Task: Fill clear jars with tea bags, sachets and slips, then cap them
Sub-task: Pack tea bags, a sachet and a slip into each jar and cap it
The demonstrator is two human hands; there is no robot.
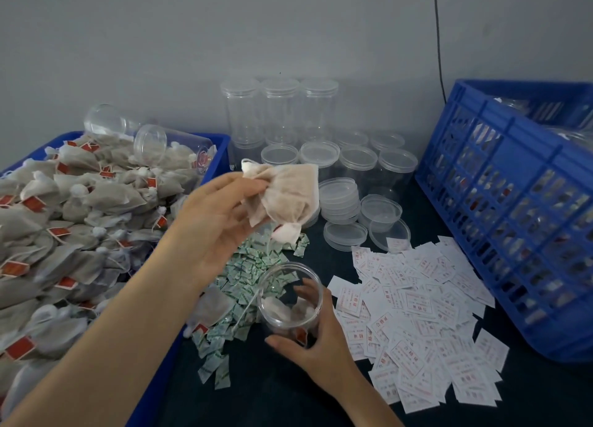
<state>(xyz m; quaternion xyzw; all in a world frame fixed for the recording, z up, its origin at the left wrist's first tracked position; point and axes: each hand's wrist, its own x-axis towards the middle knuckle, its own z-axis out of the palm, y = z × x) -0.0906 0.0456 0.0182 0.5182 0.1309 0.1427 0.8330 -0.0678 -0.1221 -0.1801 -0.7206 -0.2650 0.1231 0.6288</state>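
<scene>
At frame centre the left hand point(211, 221) pinches a bunch of tea bags point(285, 195), hanging lengthwise just up-frame of the open mouth of the upright jar point(288, 298), which the right hand point(317, 340) grips at lower centre.

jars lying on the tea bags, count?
2. The back jar at the far edge of the pile; nearer jar just right of it. Others may be buried.
</scene>
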